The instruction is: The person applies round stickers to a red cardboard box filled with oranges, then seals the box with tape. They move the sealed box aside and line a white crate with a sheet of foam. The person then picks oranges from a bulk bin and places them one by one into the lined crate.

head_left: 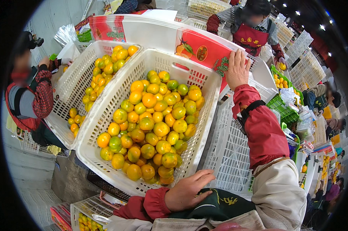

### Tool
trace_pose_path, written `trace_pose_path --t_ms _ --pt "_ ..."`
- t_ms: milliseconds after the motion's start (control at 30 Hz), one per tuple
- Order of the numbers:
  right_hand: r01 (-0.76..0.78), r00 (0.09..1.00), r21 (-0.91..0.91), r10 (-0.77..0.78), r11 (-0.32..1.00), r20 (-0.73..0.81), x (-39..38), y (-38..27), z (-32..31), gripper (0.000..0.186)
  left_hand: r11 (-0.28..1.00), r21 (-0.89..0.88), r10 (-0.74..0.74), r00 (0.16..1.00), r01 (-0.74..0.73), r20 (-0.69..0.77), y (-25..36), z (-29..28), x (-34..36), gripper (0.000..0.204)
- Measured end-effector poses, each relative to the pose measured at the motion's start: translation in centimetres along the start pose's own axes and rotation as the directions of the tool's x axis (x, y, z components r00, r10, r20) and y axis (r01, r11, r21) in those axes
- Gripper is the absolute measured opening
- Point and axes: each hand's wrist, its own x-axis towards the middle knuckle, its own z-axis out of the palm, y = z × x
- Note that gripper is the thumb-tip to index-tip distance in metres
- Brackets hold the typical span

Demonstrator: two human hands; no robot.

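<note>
Smooth, round green-orange citrus fruits (pixel 146 124) are heaped mid-crate in your white slotted plastic crate (pixel 122 96), leaving some room by its left edge. Past the far-right corner, your right hand (pixel 238 70)'s fingers stretch over the red-and-white printed panel (pixel 201 48). Your left hand (pixel 188 192)'s loosely spread near the near-right corner; can't tell what it touches.

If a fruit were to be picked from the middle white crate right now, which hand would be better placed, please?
Probably the left hand: it appears empty and is beside the near end of the white crate. The right hand rests on the red-and-white box beyond.
</note>
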Motion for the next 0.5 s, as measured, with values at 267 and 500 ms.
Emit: trace_pose_path --t_ms 267,500 --pt "-0.146 0.981 0.064 0.153 0.987 -0.122 1.0 0.2 -0.5 0.078 0.992 -0.064 0.109 0.993 -0.107 0.032 -0.4 0.4 -0.2 0.037" --pt "-0.121 0.991 0.027 0.123 0.992 -0.057 0.4 0.4 0.0 0.077 0.990 -0.051 0.133 0.991 -0.132 0.015 -0.1 0.4 -0.4 0.038"
